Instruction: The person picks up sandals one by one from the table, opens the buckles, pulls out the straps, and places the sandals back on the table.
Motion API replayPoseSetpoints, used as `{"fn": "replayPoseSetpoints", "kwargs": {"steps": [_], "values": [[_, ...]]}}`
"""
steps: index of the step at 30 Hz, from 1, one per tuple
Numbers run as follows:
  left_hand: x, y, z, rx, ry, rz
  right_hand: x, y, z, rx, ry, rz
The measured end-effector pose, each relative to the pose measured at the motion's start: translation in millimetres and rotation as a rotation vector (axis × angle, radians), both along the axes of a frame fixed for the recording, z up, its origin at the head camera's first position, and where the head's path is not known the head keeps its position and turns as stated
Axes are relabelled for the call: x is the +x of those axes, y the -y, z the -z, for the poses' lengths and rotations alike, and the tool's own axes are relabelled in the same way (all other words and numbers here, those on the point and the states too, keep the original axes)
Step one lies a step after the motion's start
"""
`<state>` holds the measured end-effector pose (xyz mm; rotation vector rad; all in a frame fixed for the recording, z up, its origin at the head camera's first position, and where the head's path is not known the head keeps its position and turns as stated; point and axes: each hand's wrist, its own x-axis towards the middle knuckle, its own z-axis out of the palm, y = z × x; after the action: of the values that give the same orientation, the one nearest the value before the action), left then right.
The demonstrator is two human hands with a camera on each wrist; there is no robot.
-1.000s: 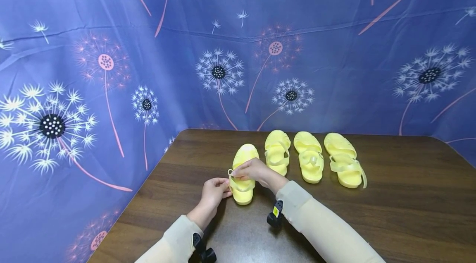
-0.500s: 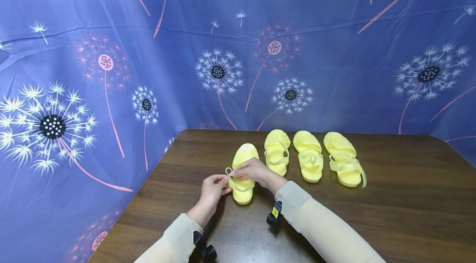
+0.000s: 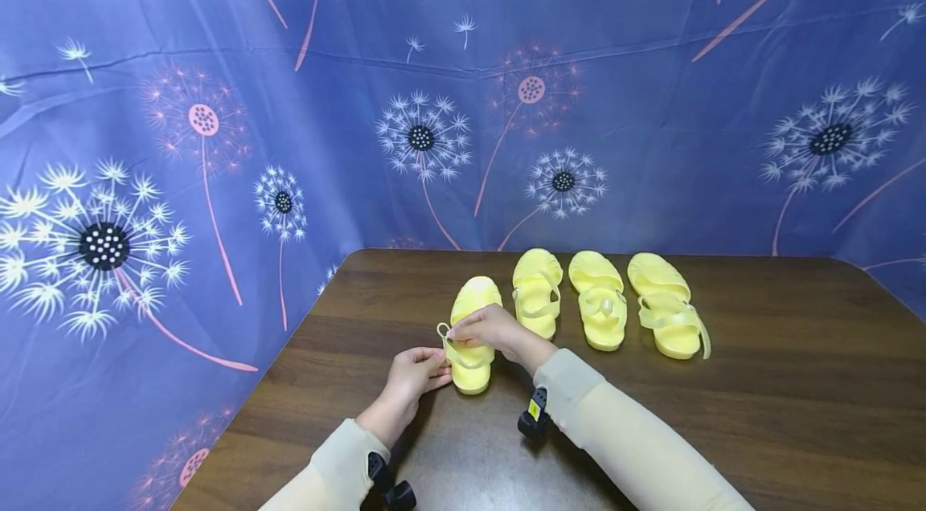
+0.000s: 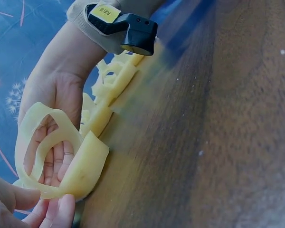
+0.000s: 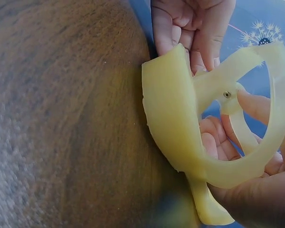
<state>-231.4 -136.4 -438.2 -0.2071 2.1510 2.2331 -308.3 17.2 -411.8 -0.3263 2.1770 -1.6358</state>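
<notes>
A yellow sandal (image 3: 473,377) stands toe-away on the table, left of the other sandals. My left hand (image 3: 412,377) pinches its strap at the left side, thumb above and fingers below in the left wrist view. From the right, my right hand (image 3: 497,332) reaches over the sandal and pinches the strap end (image 5: 230,102), where a small metal stud shows in the right wrist view. A small loop of strap (image 3: 443,329) sticks up at the sandal's left edge. The heel (image 5: 168,111) and the looped ankle strap (image 4: 33,123) show close up in the wrist views.
Several more yellow sandals stand in a row behind and to the right, among them a near one (image 3: 537,294), a middle one (image 3: 602,334) and a far-right one (image 3: 669,342). The brown wooden table (image 3: 781,414) meets a blue dandelion-print cloth (image 3: 651,117) at the back and left.
The small strap loop stands out slightly further to the left of the sandal. Both hands keep their hold, and the head view has shifted slightly.
</notes>
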Motion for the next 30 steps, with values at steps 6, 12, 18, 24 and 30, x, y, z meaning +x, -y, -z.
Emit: {"fn": "replayPoseSetpoints", "kwargs": {"steps": [6,12,18,24,30], "values": [[-1.1,-0.9,0.4,0.001,-0.011,-0.015,1.0,0.2,0.5,-0.002,0.002,0.006],[-2.3,-2.8,1.2,0.003,-0.033,-0.041,1.5,0.5,-0.5,-0.006,0.008,0.011],[-4.3,-4.4,-1.2,-0.013,-0.047,-0.071,0.7,0.3,-0.7,-0.007,0.003,0.008],[-5.0,-5.3,-4.7,-0.026,-0.046,-0.086,0.9,-0.6,1.0,-0.007,-0.010,-0.005],[-6.9,-6.3,-5.2,-0.013,-0.053,-0.101,0.7,-1.9,3.0,-0.011,-0.023,-0.021]]}}
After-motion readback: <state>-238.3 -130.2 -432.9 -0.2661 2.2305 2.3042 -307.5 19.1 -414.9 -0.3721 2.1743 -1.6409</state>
